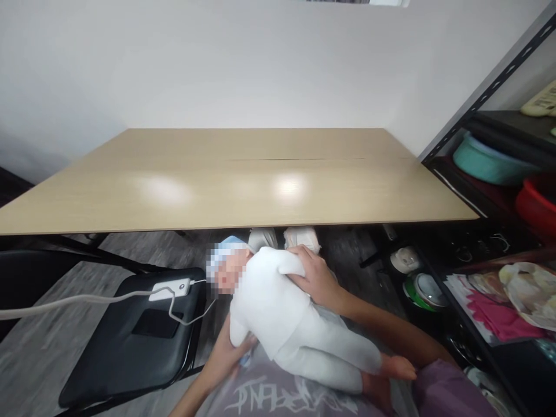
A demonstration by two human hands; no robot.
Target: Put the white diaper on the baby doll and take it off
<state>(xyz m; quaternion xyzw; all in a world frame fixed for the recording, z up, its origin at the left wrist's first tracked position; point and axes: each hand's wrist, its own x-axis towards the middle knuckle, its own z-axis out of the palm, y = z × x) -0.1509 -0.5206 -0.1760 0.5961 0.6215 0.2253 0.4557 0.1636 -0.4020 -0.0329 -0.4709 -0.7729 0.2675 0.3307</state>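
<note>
A baby doll [271,295] in a white top, pale trousers and a blue-and-white cap lies tilted over my lap. Its head points to the upper left and its bare feet to the lower right. My right hand [317,278] is closed round the doll's far side, by its white sleeve. On the near side, my left hand [232,350] grips the doll by its other arm, the fingers partly hidden under it. The doll's face is blurred out.
A wooden table [217,174] stands in front. To the left, a black chair [125,341] bears a white power bank [169,289] with cables and a dark phone [157,322]. Shelves on the right hold a teal basin [490,159], a red basin [538,202] and pink cloth [499,313].
</note>
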